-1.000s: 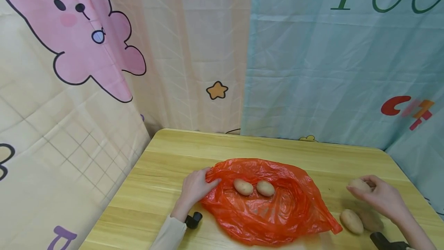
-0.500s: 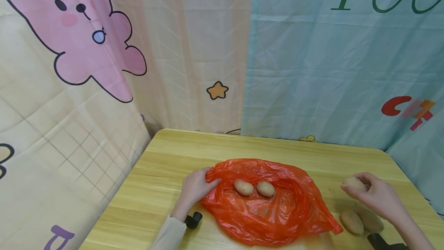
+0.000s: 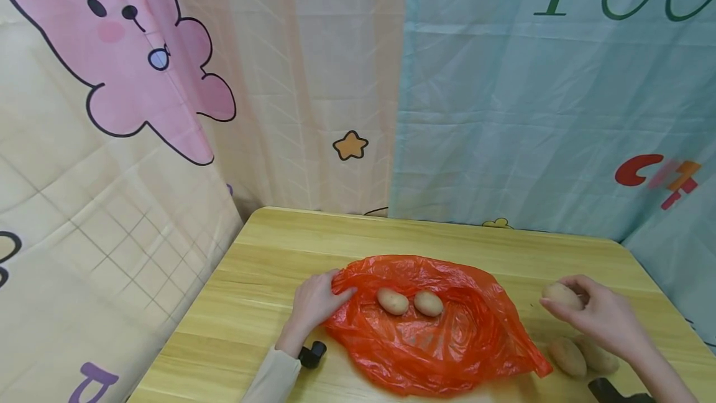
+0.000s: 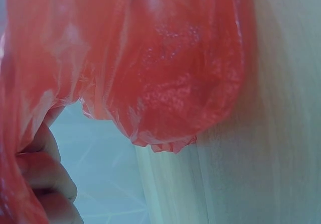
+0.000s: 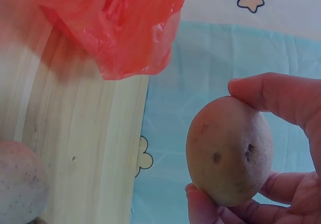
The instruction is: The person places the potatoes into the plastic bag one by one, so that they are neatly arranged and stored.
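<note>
A red plastic bag (image 3: 447, 359) lies spread with its mouth open on the wooden table. Two potatoes, a left one (image 3: 393, 301) and a right one (image 3: 428, 303), sit inside it. My left hand (image 3: 316, 300) grips the bag's left edge; in the left wrist view its curled fingers (image 4: 47, 171) show against the red film. To the right of the bag, my right hand (image 3: 606, 316) holds a potato (image 5: 228, 151) between thumb and fingers, raised above the table. Below that hand, two more potatoes (image 3: 567, 356) lie side by side on the wood.
The pale wooden table (image 3: 313, 238) backs onto a printed cloth curtain (image 3: 503, 111). A second cloth with a pink bear hangs along the left side. Black wrist-camera mounts show at the left wrist (image 3: 312, 355) and right wrist (image 3: 615, 390).
My right hand has moved a little left and upward with the potato, toward the bag. The left hand, the bag and the potatoes in it have stayed in place.
</note>
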A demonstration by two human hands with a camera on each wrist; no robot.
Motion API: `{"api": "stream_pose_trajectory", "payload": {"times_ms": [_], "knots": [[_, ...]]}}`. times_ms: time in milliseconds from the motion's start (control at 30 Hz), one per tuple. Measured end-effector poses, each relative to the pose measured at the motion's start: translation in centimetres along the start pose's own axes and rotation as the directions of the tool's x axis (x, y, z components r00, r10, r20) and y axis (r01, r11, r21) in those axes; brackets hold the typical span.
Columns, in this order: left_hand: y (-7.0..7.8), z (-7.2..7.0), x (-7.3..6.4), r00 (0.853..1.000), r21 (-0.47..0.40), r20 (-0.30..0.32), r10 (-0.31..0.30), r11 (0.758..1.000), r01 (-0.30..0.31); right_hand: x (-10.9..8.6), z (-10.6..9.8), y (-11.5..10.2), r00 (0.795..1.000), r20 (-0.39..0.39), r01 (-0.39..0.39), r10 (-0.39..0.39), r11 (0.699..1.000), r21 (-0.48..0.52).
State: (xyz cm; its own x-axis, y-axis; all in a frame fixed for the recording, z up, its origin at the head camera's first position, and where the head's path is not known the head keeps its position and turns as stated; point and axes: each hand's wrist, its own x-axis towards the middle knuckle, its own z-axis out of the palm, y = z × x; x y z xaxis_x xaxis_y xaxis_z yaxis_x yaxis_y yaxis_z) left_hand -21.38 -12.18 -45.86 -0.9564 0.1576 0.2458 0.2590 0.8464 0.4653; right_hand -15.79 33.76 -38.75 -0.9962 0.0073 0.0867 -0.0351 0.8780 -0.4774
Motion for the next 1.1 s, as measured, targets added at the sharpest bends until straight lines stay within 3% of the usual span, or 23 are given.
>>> {"api": "stream_pose_trajectory", "payload": {"times_ms": [800, 1100], "knots": [[0.2, -0.2, -0.1, 1.000, -0.012, 0.001, 0.000, 1.000, 0.000, -0.8, 1.4, -3.7, 0.995, 0.021, 0.092, -0.093, 0.994, 0.063], [0.2, -0.2, 0.0, 1.000, -0.012, 0.007, -0.002, 1.000, 0.002, -0.8, 1.8, -4.9, 0.995, 0.052, 0.082, -0.086, 0.994, 0.073]]}}
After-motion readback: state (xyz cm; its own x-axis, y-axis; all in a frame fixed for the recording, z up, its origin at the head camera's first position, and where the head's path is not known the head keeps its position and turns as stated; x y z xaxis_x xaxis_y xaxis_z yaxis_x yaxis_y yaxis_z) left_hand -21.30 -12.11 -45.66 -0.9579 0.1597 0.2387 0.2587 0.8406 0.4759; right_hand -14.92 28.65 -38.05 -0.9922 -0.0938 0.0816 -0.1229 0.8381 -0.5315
